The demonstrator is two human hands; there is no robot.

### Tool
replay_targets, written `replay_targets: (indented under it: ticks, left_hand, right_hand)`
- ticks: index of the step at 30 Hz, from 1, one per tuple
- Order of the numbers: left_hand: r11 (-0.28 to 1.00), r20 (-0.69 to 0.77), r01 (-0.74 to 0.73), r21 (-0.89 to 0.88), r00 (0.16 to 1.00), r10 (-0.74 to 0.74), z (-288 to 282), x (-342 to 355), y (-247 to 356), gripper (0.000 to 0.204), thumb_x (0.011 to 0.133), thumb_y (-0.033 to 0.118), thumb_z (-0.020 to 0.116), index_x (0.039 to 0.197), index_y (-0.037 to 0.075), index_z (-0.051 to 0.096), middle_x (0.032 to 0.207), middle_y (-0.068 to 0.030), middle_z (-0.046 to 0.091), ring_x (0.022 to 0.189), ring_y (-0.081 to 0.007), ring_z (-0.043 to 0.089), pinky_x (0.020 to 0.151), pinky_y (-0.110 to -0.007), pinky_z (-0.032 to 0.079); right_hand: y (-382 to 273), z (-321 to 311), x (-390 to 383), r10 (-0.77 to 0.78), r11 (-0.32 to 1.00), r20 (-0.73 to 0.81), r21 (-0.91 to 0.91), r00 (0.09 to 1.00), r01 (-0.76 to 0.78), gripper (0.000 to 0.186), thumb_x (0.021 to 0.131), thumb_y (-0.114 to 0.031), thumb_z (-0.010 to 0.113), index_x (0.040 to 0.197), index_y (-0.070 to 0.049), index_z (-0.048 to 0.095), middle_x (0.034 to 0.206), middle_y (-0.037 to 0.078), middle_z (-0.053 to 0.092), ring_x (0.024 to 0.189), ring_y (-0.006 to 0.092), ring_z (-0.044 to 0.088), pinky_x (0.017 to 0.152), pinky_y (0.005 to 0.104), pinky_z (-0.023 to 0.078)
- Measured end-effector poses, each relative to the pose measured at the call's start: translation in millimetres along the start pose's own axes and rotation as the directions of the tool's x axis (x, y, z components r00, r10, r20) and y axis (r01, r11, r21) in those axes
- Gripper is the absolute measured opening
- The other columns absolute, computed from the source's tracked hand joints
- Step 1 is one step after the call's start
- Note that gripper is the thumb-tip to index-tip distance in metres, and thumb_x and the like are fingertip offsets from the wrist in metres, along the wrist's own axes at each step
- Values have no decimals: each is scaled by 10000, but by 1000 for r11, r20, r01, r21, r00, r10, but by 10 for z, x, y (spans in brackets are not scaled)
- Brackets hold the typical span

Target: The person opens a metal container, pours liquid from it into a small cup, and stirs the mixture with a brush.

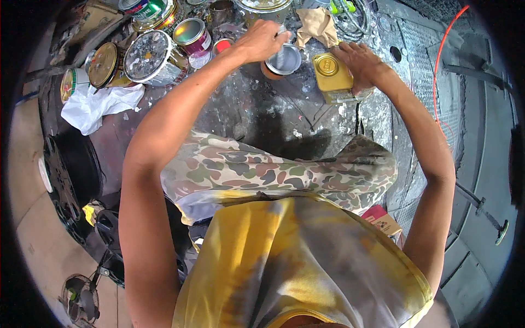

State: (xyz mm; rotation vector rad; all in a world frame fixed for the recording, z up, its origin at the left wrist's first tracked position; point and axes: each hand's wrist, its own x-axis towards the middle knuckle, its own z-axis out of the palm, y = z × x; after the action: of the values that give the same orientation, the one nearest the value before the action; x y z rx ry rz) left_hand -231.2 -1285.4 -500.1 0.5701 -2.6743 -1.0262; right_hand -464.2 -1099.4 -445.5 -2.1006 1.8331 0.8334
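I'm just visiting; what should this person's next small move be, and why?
Perhaps a gentle stir with the left hand: it appears to grip a pale stick over the small cup, which shows grey contents. The right hand is at the gold can, whose round cap looks in place, so pouring seems premature.

Gold can (333, 76); grey paint (288, 59); green-brown camouflage trousers (284, 172).

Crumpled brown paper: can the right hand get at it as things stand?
Likely yes: the right hand is at the gold tin, and the crumpled brown paper lies just past it, with nothing visible blocking. The hand would probably have to leave the tin first.
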Motion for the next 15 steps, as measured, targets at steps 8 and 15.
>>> replay_targets:
  ticks: [8,15]
  left_hand:
    - [992,-40,-61,109,997,65,42,-6,45,365,1034,292,562,927,-42,660,781,-256,661,822,-476,640,759,-519,502]
    - [977,-152,-198,85,966,209,40,-10,52,367,1030,287,569,893,-44,650,741,-242,648,758,-461,630,727,-503,499]
  right_hand:
    - [-4,38,14,9,998,38,-68,999,-6,1233,511,-327,974,1541,-106,332,1494,149,475,1403,348,457,1158,456,388]
    - [-1,25,5,-4,999,14,-43,1000,4,1262,492,-314,986,1542,-113,315,1468,144,498,1388,346,471,1142,456,400]
